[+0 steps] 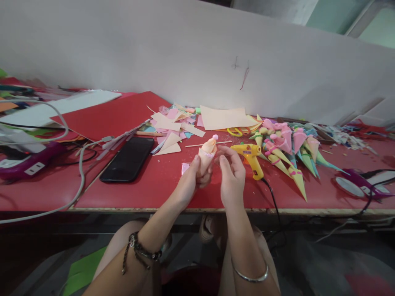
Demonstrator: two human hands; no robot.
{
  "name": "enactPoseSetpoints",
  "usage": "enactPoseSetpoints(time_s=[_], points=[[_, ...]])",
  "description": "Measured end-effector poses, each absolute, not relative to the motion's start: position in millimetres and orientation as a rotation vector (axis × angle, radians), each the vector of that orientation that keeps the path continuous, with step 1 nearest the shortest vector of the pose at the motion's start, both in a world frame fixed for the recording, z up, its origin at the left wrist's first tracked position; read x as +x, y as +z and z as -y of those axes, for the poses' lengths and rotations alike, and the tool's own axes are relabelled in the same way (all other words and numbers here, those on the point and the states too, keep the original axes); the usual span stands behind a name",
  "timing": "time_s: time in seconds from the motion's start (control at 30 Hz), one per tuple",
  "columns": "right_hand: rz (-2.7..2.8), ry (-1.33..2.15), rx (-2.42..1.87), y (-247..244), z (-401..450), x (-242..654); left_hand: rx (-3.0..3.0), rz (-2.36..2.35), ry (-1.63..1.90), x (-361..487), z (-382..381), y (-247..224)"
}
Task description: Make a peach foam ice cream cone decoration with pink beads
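Observation:
My left hand [190,177] is closed around a craft ice cream cone [206,159], held upright over the front of the red table. The cone has a peach wrapper, a pale orange swirl on top and a small pink ball at its tip. Just to the right, my right hand [233,179] is raised with curved fingers apart, close to the cone; I see nothing in it. A yellow glue gun [251,156] lies right beside that hand. Behind the cone is a thin wooden stick [194,144], and a small pink scrap [185,167] lies by my left hand.
A black phone [128,159] lies to the left, near a white cable [82,172] and purple power strip [37,161]. Paper scraps [168,125] and a cream sheet [224,118] are at the back. Several finished cones [285,152] are piled right, beside another purple strip [367,187].

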State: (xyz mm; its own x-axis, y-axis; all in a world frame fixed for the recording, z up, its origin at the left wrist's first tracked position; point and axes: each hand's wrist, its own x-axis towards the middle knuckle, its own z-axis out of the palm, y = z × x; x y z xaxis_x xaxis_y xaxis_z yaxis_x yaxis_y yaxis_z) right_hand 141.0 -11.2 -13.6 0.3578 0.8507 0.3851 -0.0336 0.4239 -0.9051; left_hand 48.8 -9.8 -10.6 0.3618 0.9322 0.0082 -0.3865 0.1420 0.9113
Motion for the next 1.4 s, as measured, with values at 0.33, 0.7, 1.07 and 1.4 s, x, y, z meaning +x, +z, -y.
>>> enactPoseSetpoints(time_s=[0.33, 0.7, 1.07, 1.4], points=[[1.683, 0.517, -1.613, -28.9, 8.0, 150.3, 0.966, -1.053, 1.435, 23.5, -8.1, -14.1], [1.689, 0.686, -1.319, -31.1, 6.2, 142.4, 0.955, -1.061, 1.369, 24.9, -6.5, -17.3], [1.535, 0.754, -1.260, -25.5, 9.0, 141.5, 0.998, -1.156, 1.377, 22.5, -8.5, -21.2], [1.946, 0.563, -1.429, -31.3, 6.0, 149.2, 1.020, -1.125, 1.360, 27.7, -4.4, -16.5]])
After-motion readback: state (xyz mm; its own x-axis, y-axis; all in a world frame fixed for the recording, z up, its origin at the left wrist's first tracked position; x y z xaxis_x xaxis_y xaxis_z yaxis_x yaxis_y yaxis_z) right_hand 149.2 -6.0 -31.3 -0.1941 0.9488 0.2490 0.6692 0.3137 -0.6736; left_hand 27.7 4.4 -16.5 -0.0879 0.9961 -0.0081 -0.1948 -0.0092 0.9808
